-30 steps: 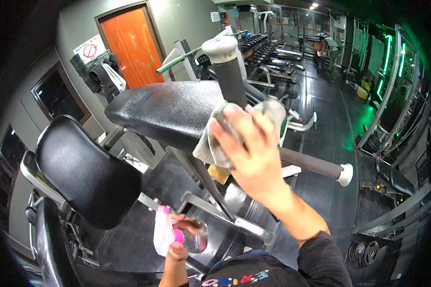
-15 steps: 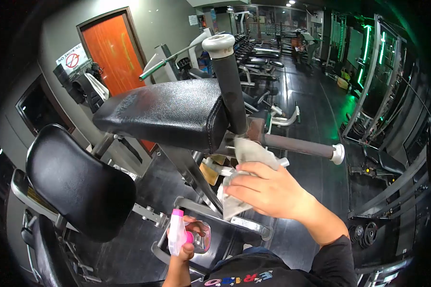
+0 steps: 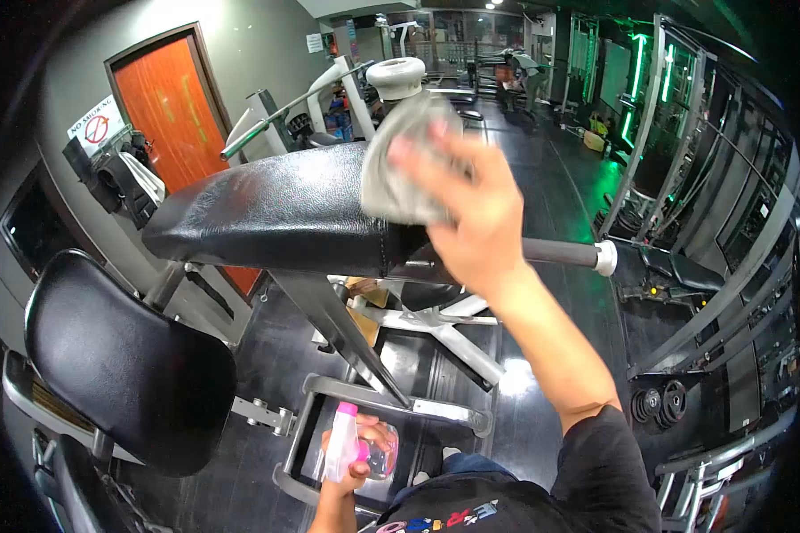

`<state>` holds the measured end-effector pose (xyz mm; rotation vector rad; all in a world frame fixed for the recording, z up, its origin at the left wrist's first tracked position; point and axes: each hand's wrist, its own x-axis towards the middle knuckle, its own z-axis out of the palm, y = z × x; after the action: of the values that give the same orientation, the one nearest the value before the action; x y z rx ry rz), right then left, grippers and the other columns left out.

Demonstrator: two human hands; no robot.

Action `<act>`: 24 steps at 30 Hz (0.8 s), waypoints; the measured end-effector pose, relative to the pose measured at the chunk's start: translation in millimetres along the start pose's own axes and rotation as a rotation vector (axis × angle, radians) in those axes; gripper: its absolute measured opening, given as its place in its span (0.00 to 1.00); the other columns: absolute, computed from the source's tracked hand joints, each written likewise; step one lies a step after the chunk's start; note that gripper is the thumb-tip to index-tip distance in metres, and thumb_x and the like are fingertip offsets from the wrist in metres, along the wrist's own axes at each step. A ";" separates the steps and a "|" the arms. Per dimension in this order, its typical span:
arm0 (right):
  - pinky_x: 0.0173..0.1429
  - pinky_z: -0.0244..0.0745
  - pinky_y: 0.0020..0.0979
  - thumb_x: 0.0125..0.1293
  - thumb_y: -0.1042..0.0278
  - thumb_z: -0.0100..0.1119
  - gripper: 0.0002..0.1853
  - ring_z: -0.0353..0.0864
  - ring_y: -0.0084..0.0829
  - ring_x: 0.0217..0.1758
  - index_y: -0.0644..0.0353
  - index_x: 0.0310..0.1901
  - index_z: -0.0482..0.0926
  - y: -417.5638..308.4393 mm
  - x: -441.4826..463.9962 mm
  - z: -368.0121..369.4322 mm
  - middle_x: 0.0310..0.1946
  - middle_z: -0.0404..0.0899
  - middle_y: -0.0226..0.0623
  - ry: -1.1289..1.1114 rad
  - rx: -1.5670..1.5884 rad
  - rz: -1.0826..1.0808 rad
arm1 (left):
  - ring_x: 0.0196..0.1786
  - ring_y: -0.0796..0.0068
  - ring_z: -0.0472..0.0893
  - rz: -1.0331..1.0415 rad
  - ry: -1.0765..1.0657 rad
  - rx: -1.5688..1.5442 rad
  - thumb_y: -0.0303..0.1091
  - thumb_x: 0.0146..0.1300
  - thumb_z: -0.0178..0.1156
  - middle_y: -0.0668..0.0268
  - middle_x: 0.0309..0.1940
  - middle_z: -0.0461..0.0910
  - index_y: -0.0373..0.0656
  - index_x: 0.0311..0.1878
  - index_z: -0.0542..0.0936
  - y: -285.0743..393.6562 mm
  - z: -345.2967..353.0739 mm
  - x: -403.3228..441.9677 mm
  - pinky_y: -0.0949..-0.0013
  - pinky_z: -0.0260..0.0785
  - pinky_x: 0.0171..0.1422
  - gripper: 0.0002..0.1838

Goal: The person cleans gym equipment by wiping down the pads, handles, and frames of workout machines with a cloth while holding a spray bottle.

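- The right hand [image 3: 471, 200] is raised in front of the person, back of the hand toward the camera, fingers extended up and to the left, slightly bent and blurred.
- The right forearm [image 3: 556, 346] slants up and leftward from the bent elbow, where the dark sleeve [image 3: 600, 466] ends.
- Its grip is flattened over a grey cloth [image 3: 396, 182], fingers spread across the fabric; the thumb cannot be made out clearly.
- The cloth is at the right end of a long black pad [image 3: 267, 200], hiding most of the upright post beneath a white cap [image 3: 396, 78]. Which surface it presses on cannot be told for sure.
- A padded bar [image 3: 560, 251] reaches out to the right behind the right wrist.
- The left hand [image 3: 364, 449] is held low, close to the torso, its forearm rising from the bottom edge.
- Its grip is closed around a spray bottle [image 3: 340, 455], fingers curled over it and thumb on the near side; the white sprayer with its pink nozzle points up, the clear body to the right.
- The bottle shows above the metal base frame [image 3: 444, 413], well apart from the cloth.
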<state>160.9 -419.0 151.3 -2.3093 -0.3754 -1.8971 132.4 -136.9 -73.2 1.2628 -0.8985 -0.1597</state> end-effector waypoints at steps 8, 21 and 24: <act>0.61 0.75 0.38 0.40 0.86 0.49 0.28 0.81 0.41 0.55 0.58 0.47 0.83 15.3 0.1 -60.2 0.49 0.81 0.39 -0.307 0.314 0.040 | 0.36 0.62 0.83 -0.037 0.032 -0.002 0.73 0.58 0.54 0.63 0.27 0.80 0.29 0.50 0.68 -2.7 -23.2 -27.0 0.56 0.73 0.53 0.46; 0.56 0.73 0.31 0.68 0.57 0.58 0.22 0.79 0.29 0.46 0.67 0.55 0.76 77.1 54.6 -57.3 0.44 0.82 0.40 -1.008 0.187 0.268 | 0.37 0.63 0.86 -0.055 -0.015 0.003 0.73 0.57 0.56 0.63 0.26 0.83 0.29 0.45 0.75 -4.8 -4.8 -15.7 0.57 0.74 0.55 0.45; 0.54 0.74 0.31 0.66 0.59 0.58 0.22 0.79 0.29 0.47 0.68 0.55 0.75 87.1 59.3 -68.1 0.43 0.82 0.41 -1.106 0.209 0.275 | 0.37 0.63 0.86 -0.077 -0.010 0.053 0.73 0.56 0.57 0.63 0.26 0.83 0.29 0.46 0.75 3.5 -1.7 -12.3 0.57 0.74 0.55 0.44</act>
<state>130.9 -513.6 228.0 -2.8168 -0.2897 -0.3031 124.1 -127.4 -76.3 1.3474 -0.8680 -0.2047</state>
